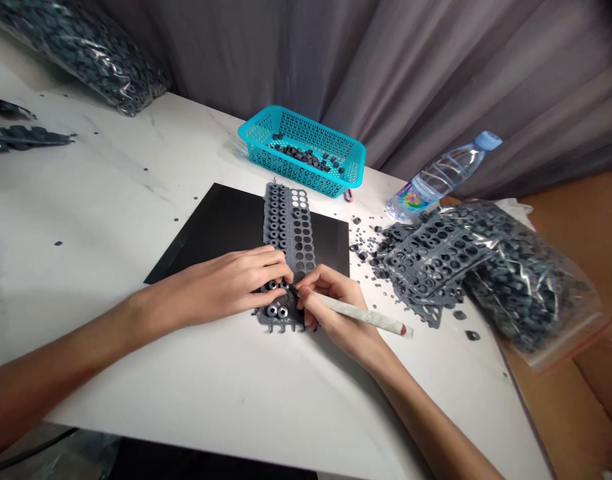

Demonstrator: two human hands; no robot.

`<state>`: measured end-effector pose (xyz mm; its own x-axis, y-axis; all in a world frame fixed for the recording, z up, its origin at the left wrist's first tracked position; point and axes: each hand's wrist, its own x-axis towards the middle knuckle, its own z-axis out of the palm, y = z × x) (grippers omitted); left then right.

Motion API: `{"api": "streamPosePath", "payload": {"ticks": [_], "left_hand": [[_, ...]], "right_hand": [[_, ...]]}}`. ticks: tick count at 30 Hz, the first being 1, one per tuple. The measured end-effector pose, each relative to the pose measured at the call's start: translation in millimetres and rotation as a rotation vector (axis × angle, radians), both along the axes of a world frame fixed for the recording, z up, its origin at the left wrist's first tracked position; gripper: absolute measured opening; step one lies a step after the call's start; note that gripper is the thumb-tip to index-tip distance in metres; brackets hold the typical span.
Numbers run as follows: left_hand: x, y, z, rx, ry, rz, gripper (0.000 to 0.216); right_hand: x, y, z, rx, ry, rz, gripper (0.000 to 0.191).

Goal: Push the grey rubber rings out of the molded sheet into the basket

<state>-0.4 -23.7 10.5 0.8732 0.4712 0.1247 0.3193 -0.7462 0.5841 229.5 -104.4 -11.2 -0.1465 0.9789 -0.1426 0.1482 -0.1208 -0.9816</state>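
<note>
A dark grey rubber sheet (275,220) with rows of small ring-shaped parts lies across a black board (211,227). Its left columns hold parts; much of its right side shows bare holes. My left hand (241,280) rests over the lower part of the sheet, fingers curled onto it; whether they pinch a part is hidden. In my right hand (336,300) is a whitish pen-like tool (369,315) with a reddish mark near its rear end. Its tip points at the sheet beside my left fingertips.
Behind the sheet stands a turquoise basket (306,175) with loose black parts. To the right are a water bottle (441,177), emptied sheets (426,260), scattered bits and a filled plastic bag (531,287). Another full bag (96,60) lies at the back left, before a grey curtain (266,53).
</note>
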Motion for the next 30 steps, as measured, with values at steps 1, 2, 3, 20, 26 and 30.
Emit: {"api": "streamPosePath", "payload": {"ticks": [1, 2, 3, 20, 26, 30], "left_hand": [[0.1, -0.3, 0.3, -0.010, -0.009, 0.007, 0.019], [0.2, -0.5, 0.3, -0.020, -0.015, 0.014, 0.018], [0.1, -0.7, 0.2, -0.028, -0.019, 0.019, 0.018], [0.1, 0.0, -0.8, -0.054, -0.018, 0.022, 0.016], [-0.1, -0.4, -0.9, -0.043, -0.024, 0.022, 0.017], [0.7, -1.1, 0.8, -0.034, -0.011, 0.019, 0.017]], "right_hand": [[0.1, 0.1, 0.2, -0.002, 0.008, -0.003, 0.004], [0.1, 0.1, 0.5, -0.003, 0.016, -0.007, 0.004], [-0.1, 0.2, 1.0, -0.003, 0.021, -0.009, 0.004], [-0.1, 0.3, 2.2, 0.009, -0.001, 0.021, 0.006], [0.1, 0.6, 1.6, 0.023, -0.008, 0.018, 0.008], [-0.1, 0.8, 1.2, 0.008, 0.024, 0.020, 0.006]]}}
